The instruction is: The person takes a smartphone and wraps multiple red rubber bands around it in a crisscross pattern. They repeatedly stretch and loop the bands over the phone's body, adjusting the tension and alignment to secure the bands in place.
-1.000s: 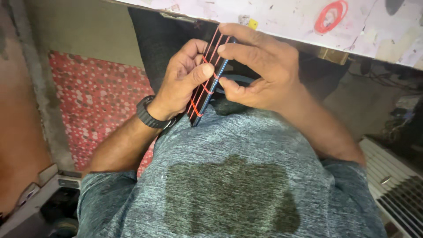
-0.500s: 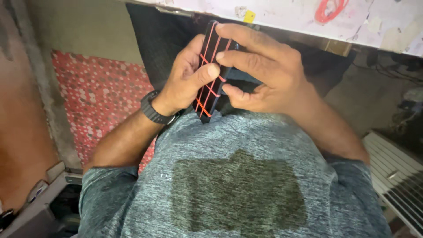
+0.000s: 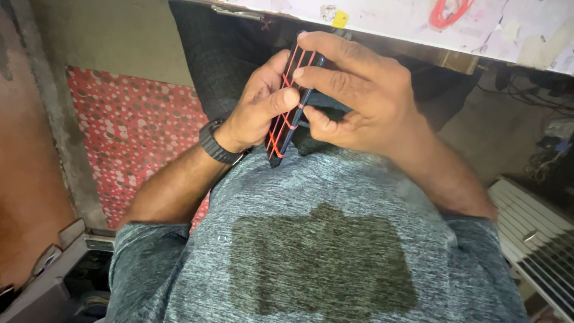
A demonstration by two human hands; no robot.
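A thin black slab, like a phone, is wrapped in several red rubber bands and held edge-on over my lap. My left hand, with a black watch on its wrist, grips the slab's left side, thumb pressed on the bands. My right hand clasps the right side, fingers curled over the top end. Most of the slab's face is hidden by both hands.
A white tabletop with a red cable and a yellow scrap runs along the top. A red dotted mat lies on the floor at left. A white ribbed box stands at right, a grey case at bottom left.
The slab has turned from face-on to more edge-on between my hands, and my left thumb has shifted onto the bands.
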